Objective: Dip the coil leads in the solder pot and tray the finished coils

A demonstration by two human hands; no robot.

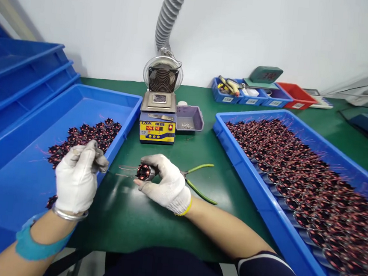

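Note:
My right hand (167, 184), in a white glove with a yellow cuff edge, grips a small motor stator (145, 173) by its metal side between thumb and fingers. The stator's black end with copper windings faces left, and thin wire leads (125, 175) stick out from it that way. To its left, above the tray's near right edge, my gloved left hand (79, 176) has its fingertips pinched together. Whatever they hold, if anything, is too small to make out. Green-handled pliers (199, 182) lie on the green table (125, 223), partly behind my right hand.
A left blue tray (21, 158) holds several stators; a right blue tray (243, 160) is packed with rows of them. At the back stand a solder pot (157, 127) with a red display, a purple dish (198, 120), small bins (251, 100) and an exhaust hose (170, 16).

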